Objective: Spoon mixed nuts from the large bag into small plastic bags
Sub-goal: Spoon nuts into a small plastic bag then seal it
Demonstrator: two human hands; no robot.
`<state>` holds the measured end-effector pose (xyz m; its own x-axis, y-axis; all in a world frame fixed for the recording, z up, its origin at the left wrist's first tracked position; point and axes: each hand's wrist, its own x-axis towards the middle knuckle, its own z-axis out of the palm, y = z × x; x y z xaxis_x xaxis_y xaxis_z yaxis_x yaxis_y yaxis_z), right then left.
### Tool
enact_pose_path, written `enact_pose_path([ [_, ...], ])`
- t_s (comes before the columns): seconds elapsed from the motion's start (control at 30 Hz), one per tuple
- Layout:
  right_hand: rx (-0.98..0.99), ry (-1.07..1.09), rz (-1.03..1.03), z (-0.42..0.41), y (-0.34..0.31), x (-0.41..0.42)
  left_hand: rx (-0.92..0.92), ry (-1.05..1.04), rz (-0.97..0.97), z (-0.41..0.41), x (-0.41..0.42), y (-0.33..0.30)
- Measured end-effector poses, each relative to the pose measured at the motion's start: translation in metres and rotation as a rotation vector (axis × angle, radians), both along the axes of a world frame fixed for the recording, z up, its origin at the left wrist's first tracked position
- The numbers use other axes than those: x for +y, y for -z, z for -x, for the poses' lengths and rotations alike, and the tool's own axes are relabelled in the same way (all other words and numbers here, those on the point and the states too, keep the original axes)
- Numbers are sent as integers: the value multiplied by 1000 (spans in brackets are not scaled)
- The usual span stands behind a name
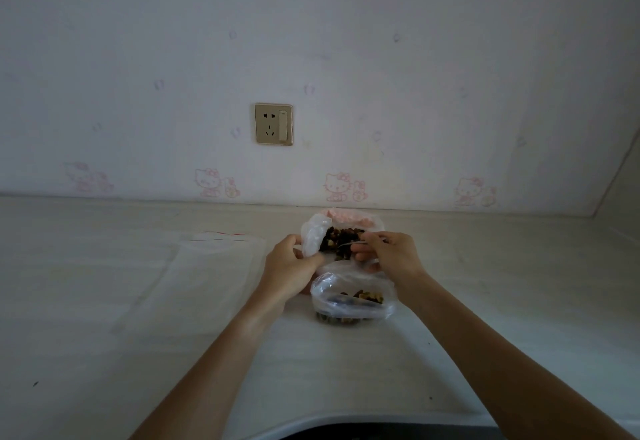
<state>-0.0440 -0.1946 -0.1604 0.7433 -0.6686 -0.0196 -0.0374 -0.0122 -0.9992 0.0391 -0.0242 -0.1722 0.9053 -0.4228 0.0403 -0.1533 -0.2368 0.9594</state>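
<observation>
Clear plastic is bunching in your left hand (290, 263), whose grip is pinching the large bag (313, 237) open at its 9 o'clock edge. Your right hand (388, 252) is gripping a spoon (349, 244), dipping it into the mixed nuts (341, 237). At 6 o'clock of the large bag, a small plastic bag (353, 297) is sitting on the pale surface (519, 301), partly filled. Flat bags (207, 259) are lying at 9 o'clock.

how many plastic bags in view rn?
3: large bag of nuts near the wall, held by the left hand; small bag with nuts in front of it; flat empty bag to the left. More could be hidden.
</observation>
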Motion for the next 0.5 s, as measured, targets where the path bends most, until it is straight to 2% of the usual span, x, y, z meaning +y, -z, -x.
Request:
enact_pose_path([
  [0.5,-61,-32,-42,23,-8,-11,-1,-11,51,0,1,-2],
])
